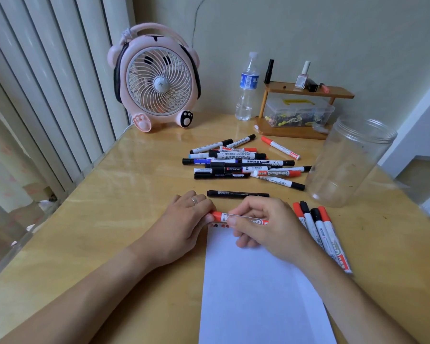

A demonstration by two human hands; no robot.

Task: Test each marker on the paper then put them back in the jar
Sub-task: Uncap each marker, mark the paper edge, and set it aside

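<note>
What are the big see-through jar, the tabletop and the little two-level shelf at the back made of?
The jar looks like clear plastic: see-through wall, moulded thread rings at its mouth. The tabletop seems to be varnished light wood or a laminate; it is glossy with reflections. The shelf appears to be darker wood with a smooth finish.

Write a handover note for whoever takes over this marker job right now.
Left hand grips the cap end of a red marker; right hand holds its barrel, over the top edge of the paper.
Jar stands empty, far right.
Done: a few red marks at the paper's top edge; four markers lie to the right of the paper.
Left: the pile and a single black marker behind the hands; nothing is in the jar yet.
</note>
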